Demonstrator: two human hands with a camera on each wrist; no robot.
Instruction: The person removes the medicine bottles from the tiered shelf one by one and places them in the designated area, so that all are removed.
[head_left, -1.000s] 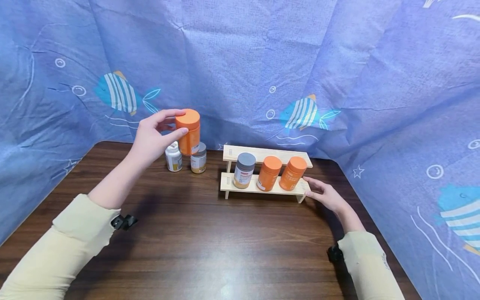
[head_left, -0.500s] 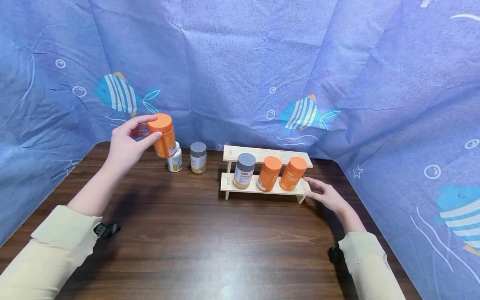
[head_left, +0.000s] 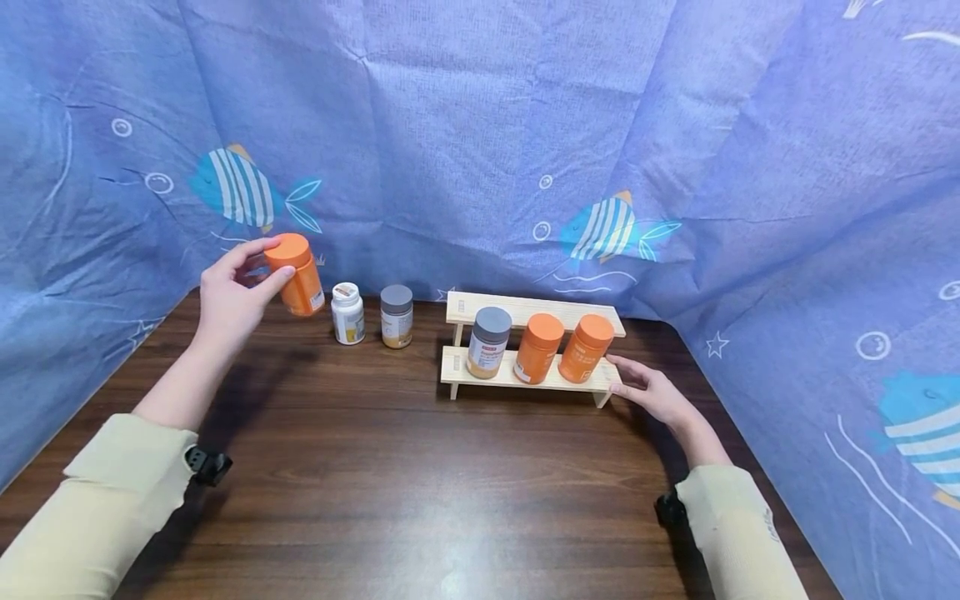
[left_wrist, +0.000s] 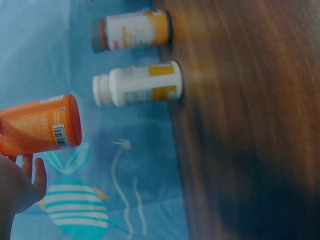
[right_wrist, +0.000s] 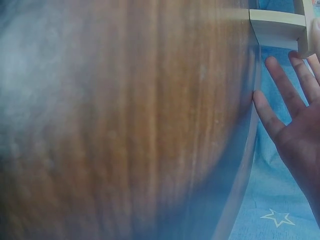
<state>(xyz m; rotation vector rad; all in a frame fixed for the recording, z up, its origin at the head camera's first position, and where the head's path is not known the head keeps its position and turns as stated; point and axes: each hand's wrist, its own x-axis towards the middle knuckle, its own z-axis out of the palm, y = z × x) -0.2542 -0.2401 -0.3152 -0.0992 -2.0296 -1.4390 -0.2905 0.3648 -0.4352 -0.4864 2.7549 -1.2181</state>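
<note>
Cream long sleeves (head_left: 112,492), black wrist straps (head_left: 204,465), bare hands.

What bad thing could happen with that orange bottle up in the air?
1. The left hand holds the orange bottle only by its cap end, tilted above the table; it might slip and drop.
2. The white bottle and the grey-capped bottle stand close by, so a careless swing could knock them over.
3. The right hand rests against the wooden rack; a nudge may topple its three bottles.
</note>
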